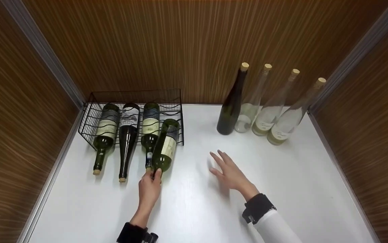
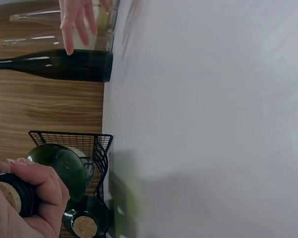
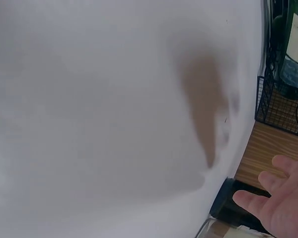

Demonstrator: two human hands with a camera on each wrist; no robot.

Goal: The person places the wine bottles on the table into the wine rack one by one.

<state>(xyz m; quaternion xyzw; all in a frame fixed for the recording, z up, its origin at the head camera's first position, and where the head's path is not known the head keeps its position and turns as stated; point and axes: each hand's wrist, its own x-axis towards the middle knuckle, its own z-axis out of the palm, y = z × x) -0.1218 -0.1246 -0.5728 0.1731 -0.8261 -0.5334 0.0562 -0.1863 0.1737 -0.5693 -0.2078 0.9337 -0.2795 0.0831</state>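
My left hand (image 1: pixel 150 189) grips the neck of a green wine bottle (image 1: pixel 166 145) with a pale label. This bottle slants over the right end of a black wire rack (image 1: pixel 181 118), base toward the back. In the left wrist view its cork (image 2: pixel 9 196) shows within the curled fingers. Close beside it lies another green bottle (image 1: pixel 150 126), its neck end partly behind my left hand. Fingers spread, my right hand (image 1: pixel 231 173) hovers above the white table and holds nothing. A dark upright bottle (image 1: pixel 229 114) stands beyond that hand.
Two more corked bottles lie in the rack, a green one (image 1: pixel 106 128) and a dark one (image 1: pixel 128 138), necks toward me. Several clear corked bottles stand back right, including one at the end (image 1: pixel 286 126). Wood-grain panels (image 1: pixel 200 50) wall in the white table (image 1: pixel 194 209).
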